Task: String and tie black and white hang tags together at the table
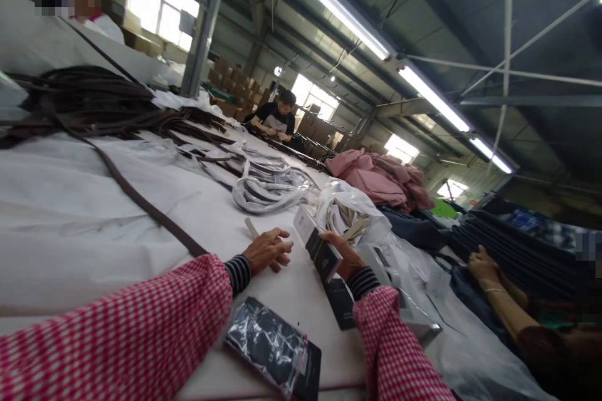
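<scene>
My right hand [345, 254] grips a stack of black printed tags [324, 257] with a white end. Beneath that hand, more black tags [339, 304] lie on the white-covered table [188, 332]. Just left of the held stack hovers my left hand [269, 252], its fingers apart with nothing between them. A short pale strip [251, 227] shows behind its fingers. Closer to me, between my forearms, a transparent packet of black tags [273, 344] rests on the table. Both my sleeves are red-and-white checked with striped cuffs.
Dark straps [94, 100] pile up at left. Coiled plastic-wrapped pieces [270, 178], a bag of pale strips [348, 219] and pink cloth [380, 175] lie ahead. A grey-white device [409, 307] stands right. A co-worker's hand [484, 266] touches dark fabric; another person [277, 116] works ahead.
</scene>
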A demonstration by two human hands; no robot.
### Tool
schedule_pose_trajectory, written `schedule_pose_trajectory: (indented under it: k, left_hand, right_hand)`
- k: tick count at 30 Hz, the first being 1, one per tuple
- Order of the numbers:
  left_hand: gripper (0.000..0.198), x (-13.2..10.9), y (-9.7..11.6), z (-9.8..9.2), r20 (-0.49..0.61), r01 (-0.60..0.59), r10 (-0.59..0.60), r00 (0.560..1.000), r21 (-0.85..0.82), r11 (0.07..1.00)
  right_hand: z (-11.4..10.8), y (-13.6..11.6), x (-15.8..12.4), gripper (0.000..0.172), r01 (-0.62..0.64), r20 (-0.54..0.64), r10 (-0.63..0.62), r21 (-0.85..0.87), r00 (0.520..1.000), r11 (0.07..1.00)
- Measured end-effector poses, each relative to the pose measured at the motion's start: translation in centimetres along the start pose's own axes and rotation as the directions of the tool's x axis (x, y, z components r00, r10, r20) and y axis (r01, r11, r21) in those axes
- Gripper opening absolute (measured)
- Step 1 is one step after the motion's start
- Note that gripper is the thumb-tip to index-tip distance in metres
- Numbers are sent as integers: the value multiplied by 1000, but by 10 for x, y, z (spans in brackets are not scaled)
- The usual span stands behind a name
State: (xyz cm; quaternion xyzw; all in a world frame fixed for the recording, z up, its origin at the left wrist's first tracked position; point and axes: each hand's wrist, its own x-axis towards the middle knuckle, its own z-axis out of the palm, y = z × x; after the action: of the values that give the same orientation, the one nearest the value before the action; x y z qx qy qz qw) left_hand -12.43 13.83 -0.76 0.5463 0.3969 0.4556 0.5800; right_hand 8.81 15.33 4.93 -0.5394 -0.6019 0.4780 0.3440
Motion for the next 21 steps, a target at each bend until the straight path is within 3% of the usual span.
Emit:
schedule_pose_trajectory:
  k: [5,8,11,14,21]
  left_hand:
    - [70,6,1,-8,80,74,-61,995,-170,983]
    - [64,10,-3,-11,87,100,-80,993,-251,963]
    - [54,12,-9,-12,53,70,-57,997,-299,952]
    - [50,13,-12,-13,17,45,-42,999,-329,943]
    - [55,4,-3,-3,-25,55,-68,997,-336,940]
  right_hand:
    - [19,-9,-17,36,82,109,-90,75,990,994]
    - [41,-10,-25,41,199,137,-186,-87,973,976]
    - [62,-5,-32,50,304,82,-296,-375,952,876]
    - [72,2,-39,51,307,-4,-376,-570,927,762]
    - [70,5,-55,53,399,30,-538,-706,842,585]
